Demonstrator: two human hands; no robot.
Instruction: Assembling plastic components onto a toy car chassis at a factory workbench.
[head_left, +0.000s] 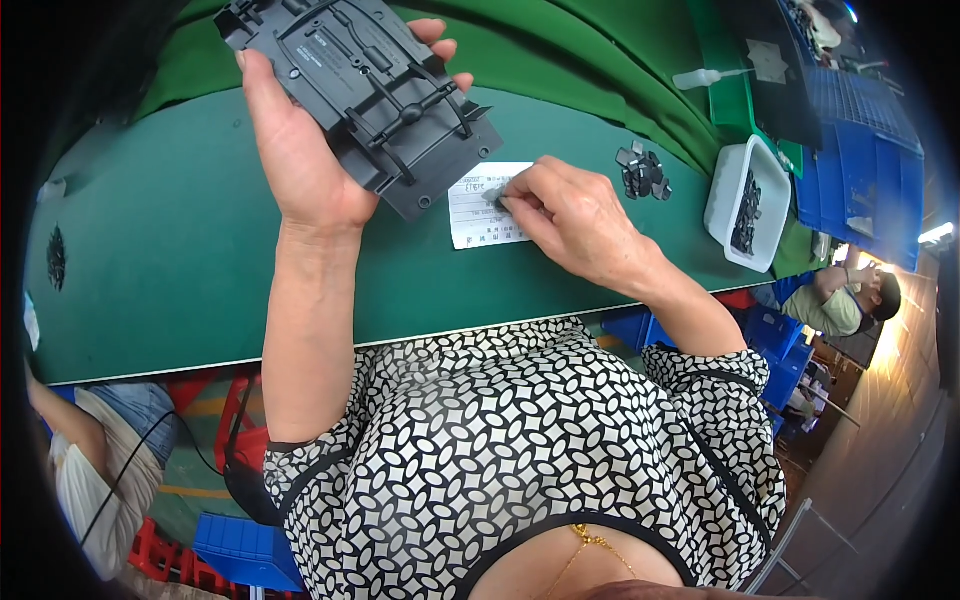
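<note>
Toward the left end of the green table [180, 220], a small heap of dark slivers [57, 258] lies well apart from both hands. Further right, over the far edge, the left hand [312, 170] carries a black plastic housing [400, 110], its ribbed, slotted face turned up. That grip is closed round the housing: thumb along one side, fingertips showing at the other, palm beneath.

Next to the housing's lower corner, a white printed slip [480, 228] lies on the table, between the near and far edges. Above it the right hand [585, 220] reaches in, thumb and forefinger pressed together, apparently pinching a small grey piece [493, 195]; its exact shape is too small to tell. Further right, toward the far right corner, sits a loose pile of black flat pieces [643, 172], then a white tray [718, 205] with more dark bits [747, 215] by the right end.

The step in hand looks like handling the small piece while the housing is held ready. The next move seems to call for a steady left palm and a light, precise pinch, without dragging the slip.
</note>
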